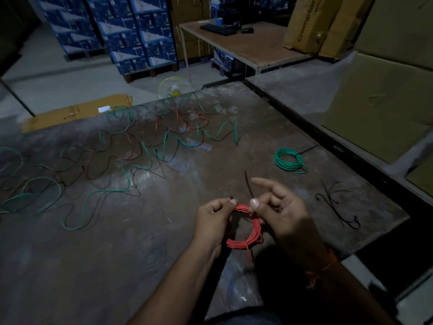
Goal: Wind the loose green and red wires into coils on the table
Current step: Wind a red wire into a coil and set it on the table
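Dim warehouse light falls on the worn table [269, 137], with stacked blue cartons [131, 31] and a second bench [248, 46] far behind. I hold the red coil [248, 231] just above the near edge, between both hands, so that the turns cannot spring open. My left hand [214, 219] curls round the left side of the coil, thumb and forefinger pinching the top of the loop. My right hand [284, 209] pinches the top right of the coil, where a black tie [248, 185] stands up from it; the index finger points away, clear of the grip. I judge this to be the binding step: the tie goes round the bundle to lock the turns. Spare black ties [337, 205] lie at right within reach. A finished green coil [289, 160] rests farther right, set apart from the unwound work. Loose green and red wires [145, 148] sprawl across the far left, not yet coiled.
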A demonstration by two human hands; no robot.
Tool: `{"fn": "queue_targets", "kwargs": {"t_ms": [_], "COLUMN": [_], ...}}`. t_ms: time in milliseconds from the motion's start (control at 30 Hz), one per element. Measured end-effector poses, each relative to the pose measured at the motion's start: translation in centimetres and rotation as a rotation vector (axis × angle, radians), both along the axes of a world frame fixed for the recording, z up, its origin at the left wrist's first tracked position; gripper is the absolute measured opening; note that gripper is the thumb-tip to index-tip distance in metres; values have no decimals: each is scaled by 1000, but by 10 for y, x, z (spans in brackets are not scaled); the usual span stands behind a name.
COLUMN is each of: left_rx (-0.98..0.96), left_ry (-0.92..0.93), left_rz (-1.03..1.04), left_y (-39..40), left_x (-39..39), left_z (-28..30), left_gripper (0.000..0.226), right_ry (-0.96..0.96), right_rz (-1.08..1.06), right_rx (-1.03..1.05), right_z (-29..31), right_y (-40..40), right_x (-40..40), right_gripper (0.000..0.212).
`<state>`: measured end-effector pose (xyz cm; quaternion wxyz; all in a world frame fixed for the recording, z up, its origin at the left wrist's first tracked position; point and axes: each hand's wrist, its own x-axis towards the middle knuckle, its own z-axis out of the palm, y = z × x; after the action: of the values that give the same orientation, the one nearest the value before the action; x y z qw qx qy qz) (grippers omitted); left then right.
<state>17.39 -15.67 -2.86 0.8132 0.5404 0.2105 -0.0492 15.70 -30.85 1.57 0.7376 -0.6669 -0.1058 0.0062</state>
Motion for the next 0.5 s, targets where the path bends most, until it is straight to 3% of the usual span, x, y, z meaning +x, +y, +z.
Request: {"fn": "queue_targets", "kwargs": {"t_ms": [200,367,500], "left_rx": [-64,-81,-82], "left_ry": [78,67,67], "left_rz": [-48,-122,-120], "left_y": [-1,-5,-5], "left_x": [-1,-2,-2], "left_z": [2,8,7], "left_gripper": [17,28,28], "right_ry": [-41,-332,-447], "right_rz": [-262,-423,-399], "right_rx": [-69,-506,-622], "right_z": [7,11,13], "right_y": [5,11,8], "right_x": [6,9,9], "right_gripper": [14,14,14]}}
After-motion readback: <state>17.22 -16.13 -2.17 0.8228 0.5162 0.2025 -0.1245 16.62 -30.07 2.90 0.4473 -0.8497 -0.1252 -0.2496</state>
